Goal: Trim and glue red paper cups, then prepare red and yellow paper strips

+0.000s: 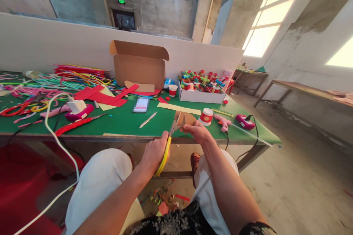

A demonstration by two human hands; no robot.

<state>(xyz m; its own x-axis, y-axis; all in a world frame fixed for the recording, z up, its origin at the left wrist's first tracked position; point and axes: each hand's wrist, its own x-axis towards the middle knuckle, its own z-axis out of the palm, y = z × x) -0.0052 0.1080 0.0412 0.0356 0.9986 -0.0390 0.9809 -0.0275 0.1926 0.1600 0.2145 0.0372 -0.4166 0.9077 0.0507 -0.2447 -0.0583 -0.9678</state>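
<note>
My left hand (154, 154) is wrapped round the yellow handles of a pair of scissors (166, 156), whose metal blades stand apart, pointing away from me. Between and beside the blades is a piece of brown cardboard (189, 119). My right hand (199, 131) pinches this cardboard at its near right side, just above the table's front edge. A red and white paper cup (206, 116) stands upside down a little beyond my right hand. To its right lies a pink glue gun (223, 122). A white pen-like tool (148, 120) rests on the green table (124, 125), left of the blades.
An open cardboard box (139, 68) stands at the back, near red paper strips (103, 97). A white box (201, 96) holds several colourful pieces. Pipe cleaners (66, 82), red-handled scissors (74, 125) and a power strip (79, 113) lie left. A white cable (62, 143) hangs over the edge.
</note>
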